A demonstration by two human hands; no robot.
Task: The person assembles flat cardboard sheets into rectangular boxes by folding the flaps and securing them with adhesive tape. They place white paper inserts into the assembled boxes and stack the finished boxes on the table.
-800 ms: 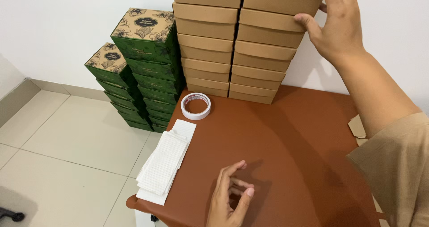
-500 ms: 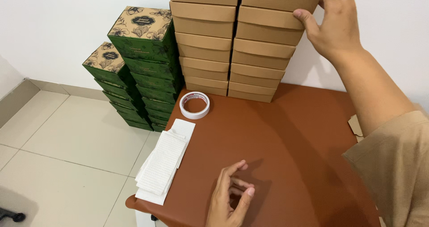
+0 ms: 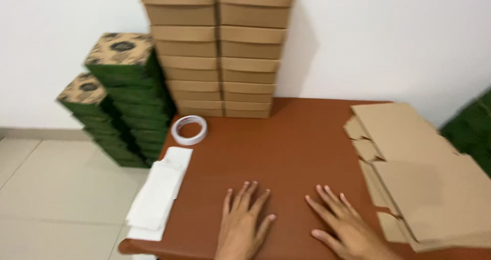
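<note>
Right hand [image 3: 343, 228] down from stacked kraft boxes [image 3: 219, 50], now flat, fingers spread, empty, on brown bench [image 3: 291, 142] beside left hand [image 3: 244, 225], likewise open. Flat cardboard blanks [image 3: 419, 168] just right of right hand; tape roll [image 3: 189, 130] beyond left hand; boxing apparently paused.

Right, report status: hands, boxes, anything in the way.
Left hand and right hand flat, empty, on brown table. Flat brown cardboard blanks beside right hand, untouched. Nothing between.

Matt cardboard sheets [image 3: 424, 173], smooth table [image 3: 286, 142]
</note>
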